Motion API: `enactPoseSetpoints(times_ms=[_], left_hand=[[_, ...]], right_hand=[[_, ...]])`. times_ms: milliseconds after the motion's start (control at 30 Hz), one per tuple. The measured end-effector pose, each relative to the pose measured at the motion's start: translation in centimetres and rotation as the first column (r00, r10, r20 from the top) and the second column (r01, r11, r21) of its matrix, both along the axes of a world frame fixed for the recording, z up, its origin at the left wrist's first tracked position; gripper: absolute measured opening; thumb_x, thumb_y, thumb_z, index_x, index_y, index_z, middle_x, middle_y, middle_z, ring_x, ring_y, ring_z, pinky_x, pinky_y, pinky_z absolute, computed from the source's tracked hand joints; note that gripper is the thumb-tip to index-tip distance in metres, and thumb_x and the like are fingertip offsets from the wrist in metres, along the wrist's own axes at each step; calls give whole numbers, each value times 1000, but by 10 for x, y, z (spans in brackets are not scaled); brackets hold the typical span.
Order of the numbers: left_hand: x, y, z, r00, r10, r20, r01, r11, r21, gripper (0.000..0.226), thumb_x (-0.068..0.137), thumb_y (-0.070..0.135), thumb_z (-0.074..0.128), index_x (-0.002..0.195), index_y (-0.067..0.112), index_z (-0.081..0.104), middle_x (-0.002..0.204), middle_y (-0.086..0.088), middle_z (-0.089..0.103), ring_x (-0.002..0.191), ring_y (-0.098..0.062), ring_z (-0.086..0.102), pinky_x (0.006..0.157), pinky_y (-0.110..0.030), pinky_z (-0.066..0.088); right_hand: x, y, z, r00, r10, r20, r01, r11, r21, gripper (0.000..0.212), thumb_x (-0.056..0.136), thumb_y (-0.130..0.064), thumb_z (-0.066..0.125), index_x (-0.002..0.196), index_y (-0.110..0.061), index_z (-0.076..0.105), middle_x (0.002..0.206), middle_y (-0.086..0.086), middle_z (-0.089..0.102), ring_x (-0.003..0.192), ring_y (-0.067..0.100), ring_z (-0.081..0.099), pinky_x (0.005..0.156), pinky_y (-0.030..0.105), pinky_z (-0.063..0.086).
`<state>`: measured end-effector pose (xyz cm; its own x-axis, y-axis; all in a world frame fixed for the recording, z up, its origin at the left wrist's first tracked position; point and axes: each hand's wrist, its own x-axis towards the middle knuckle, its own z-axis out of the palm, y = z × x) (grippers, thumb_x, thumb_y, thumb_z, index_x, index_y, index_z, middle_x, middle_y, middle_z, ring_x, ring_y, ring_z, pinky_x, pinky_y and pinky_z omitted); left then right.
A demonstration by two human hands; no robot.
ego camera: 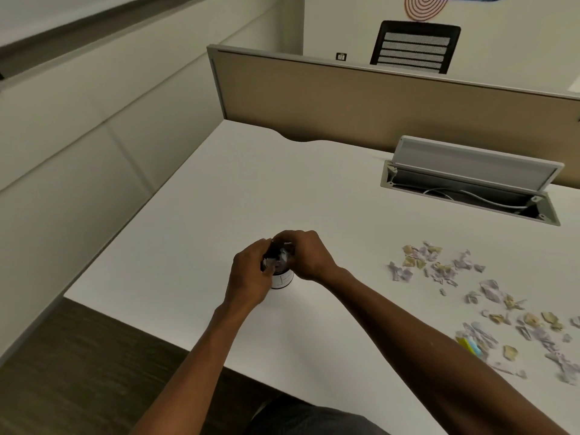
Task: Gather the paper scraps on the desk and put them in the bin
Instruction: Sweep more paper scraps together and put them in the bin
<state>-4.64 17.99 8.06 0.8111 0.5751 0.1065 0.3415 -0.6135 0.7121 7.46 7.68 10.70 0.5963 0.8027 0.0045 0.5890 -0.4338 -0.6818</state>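
Note:
A small white bin point(281, 280) with a dark rim stands near the middle of the white desk point(238, 189). Both hands meet over its mouth. My left hand point(249, 277) curls round the bin's left side and top, with a pale scrap at its fingertips. My right hand point(306, 255) pinches paper scraps point(284, 256) just above the opening. Most of the bin's mouth is hidden behind the fingers. Several torn scraps point(439, 265), lilac and tan, lie scattered on the desk to the right, and more scraps point(533, 328) spread toward the right edge.
An open cable tray point(470, 186) with a raised lid and a white cable is set into the desk at the back right. A tan partition point(376, 98) runs along the far edge. The desk's front edge is near my body; a black chair point(414, 47) stands beyond the partition.

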Motion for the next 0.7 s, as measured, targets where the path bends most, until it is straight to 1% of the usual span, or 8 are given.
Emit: enactPoseSetpoints(times_ms=[67,200,267,333,467,533,600,700], left_hand=[[-2,-1,0,1000,-25,11,25,999,19,51,81,0,75,126,22,64,121,4,70,106,-8,64,87,1,40],[-5,-7,-1,997,-43,57,37,994,100,49,86,5,71,133,13,61,134,-3,64,124,-19,59,105,-30,50],[-7,-20,-4,989,-50,137,31,991,134,44,88,8,71,130,11,62,132,-4,64,125,-17,57,106,-24,46],[-8,-41,-10,970,-130,207,105,986,127,39,88,9,71,126,12,64,128,-1,66,123,-11,56,105,-12,40],[1,-82,-32,949,-290,122,286,957,51,38,91,19,69,128,18,66,129,5,65,127,-9,54,108,-21,42],[14,-95,-41,941,-332,67,333,943,-6,37,92,22,68,128,21,66,130,8,64,127,-8,54,106,-14,37],[33,-104,-47,925,-378,24,379,925,-30,36,92,24,67,128,22,66,130,7,65,126,-9,54,104,-9,33],[71,-118,-52,890,-456,-30,455,890,-25,38,96,27,62,133,22,62,136,4,62,130,-12,52,106,-15,34]], right_hand=[[-1,-2,-3,999,-43,-27,43,999,31,35,83,2,67,117,-9,71,113,8,75,101,23,71,89,37,57],[0,-23,-9,961,-250,-115,268,947,178,24,87,-2,65,106,-12,74,97,4,77,82,14,74,76,33,61],[0,-50,-19,924,-355,-145,379,902,206,20,88,-6,62,99,-17,75,84,0,76,72,8,73,69,28,60],[-2,-87,-36,881,-455,-127,471,867,162,20,87,-8,63,95,-21,76,81,-5,75,71,6,71,71,25,59],[-11,-173,-76,803,-594,57,596,796,-101,21,86,-13,64,102,-22,74,101,-4,73,93,15,67,81,31,55],[-19,-203,-90,798,-580,163,603,764,-230,24,90,-17,59,110,-21,71,112,-1,67,107,22,61,80,34,52],[-29,-217,-98,841,-490,232,541,779,-316,27,95,-19,52,118,-20,67,119,0,59,112,24,56,77,34,52],[-40,-223,-104,926,-296,234,367,852,-373,36,100,-24,44,133,-20,55,130,2,52,114,23,53,84,30,52]])
